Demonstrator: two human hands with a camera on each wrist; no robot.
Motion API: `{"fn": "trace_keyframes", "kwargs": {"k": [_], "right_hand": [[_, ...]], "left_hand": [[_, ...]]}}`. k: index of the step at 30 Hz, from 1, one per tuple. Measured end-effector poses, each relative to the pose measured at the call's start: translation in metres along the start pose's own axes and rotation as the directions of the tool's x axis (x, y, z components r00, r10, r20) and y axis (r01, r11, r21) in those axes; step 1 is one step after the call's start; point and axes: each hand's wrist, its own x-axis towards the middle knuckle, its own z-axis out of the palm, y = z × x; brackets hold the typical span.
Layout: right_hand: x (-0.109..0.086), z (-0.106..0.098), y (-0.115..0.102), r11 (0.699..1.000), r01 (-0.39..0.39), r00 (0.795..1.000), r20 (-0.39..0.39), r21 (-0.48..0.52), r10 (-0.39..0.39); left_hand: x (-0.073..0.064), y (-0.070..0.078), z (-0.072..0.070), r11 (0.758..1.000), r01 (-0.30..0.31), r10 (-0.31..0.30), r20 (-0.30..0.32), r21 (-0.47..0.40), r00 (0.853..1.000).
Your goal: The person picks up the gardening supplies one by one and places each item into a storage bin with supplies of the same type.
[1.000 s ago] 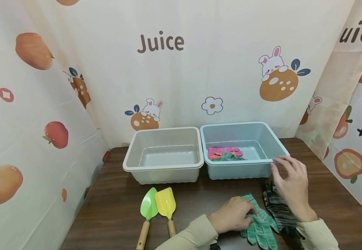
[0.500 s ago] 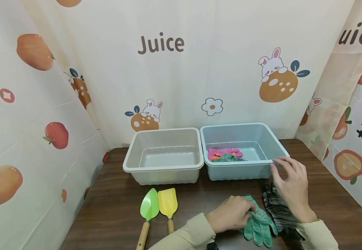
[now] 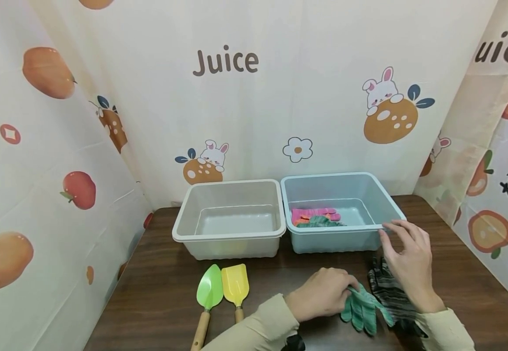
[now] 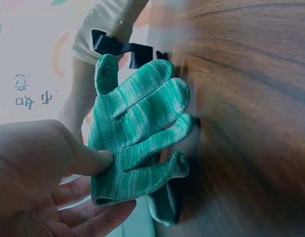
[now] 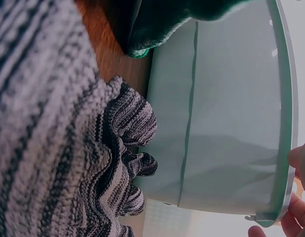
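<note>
Left hand pinches a green glove, right hand grips the blue bin

The left hand (image 3: pixel 324 292) holds the green glove (image 3: pixel 363 314) by its cuff, thumb on one face and curled fingers on the other; the glove's fingers point away from the hand, and another green finger shows behind them in the left wrist view. Whether the glove touches the table (image 3: pixel 148 302) I cannot tell. The right hand (image 3: pixel 411 263) pinches the rim of the blue bin (image 3: pixel 337 241) at its near right corner, thumb and fingers on either side. Just below the right hand, between it and the green glove, lies a black-and-grey striped glove (image 3: pixel 389 292). Inside the bin, beyond the left hand, are a pink glove (image 3: pixel 308 213), something orange and a dark green bundle (image 3: pixel 321 221). Farther to the left hand's left stands a grey bin (image 3: pixel 232 247); nearer, left of that hand, lie a green trowel (image 3: pixel 210 287) and a yellow trowel (image 3: pixel 235 286)
</note>
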Motion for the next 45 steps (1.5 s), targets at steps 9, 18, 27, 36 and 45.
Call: {"fn": "trace_keyframes", "kwargs": {"k": [9,18,27,36,45], "right_hand": [[0.002,0.001,0.001,1.0,0.005,1.0,-0.008,0.0,-0.005],[0.002,0.002,0.0,1.0,-0.005,1.0,0.005,-0.003,0.005],[0.002,0.001,0.001,1.0,0.004,1.0,-0.006,-0.003,-0.004],[0.0,0.0,0.001,1.0,0.004,1.0,-0.001,-0.003,-0.004],[0.001,0.0,0.002,0.999,0.039,0.999,-0.006,-0.006,-0.039]], "left_hand": [[0.002,-0.004,-0.014,1.0,0.003,-0.004,-0.059,-0.02,0.998],[0.002,-0.007,-0.025,0.998,0.017,-0.024,-0.11,-0.066,0.994],[0.001,-0.009,-0.036,0.995,0.04,-0.055,-0.171,-0.091,0.984],[0.003,-0.007,-0.046,0.992,0.028,-0.055,-0.217,-0.125,0.975],[0.002,-0.012,-0.063,0.976,0.021,-0.093,-0.324,-0.218,0.941]]}}
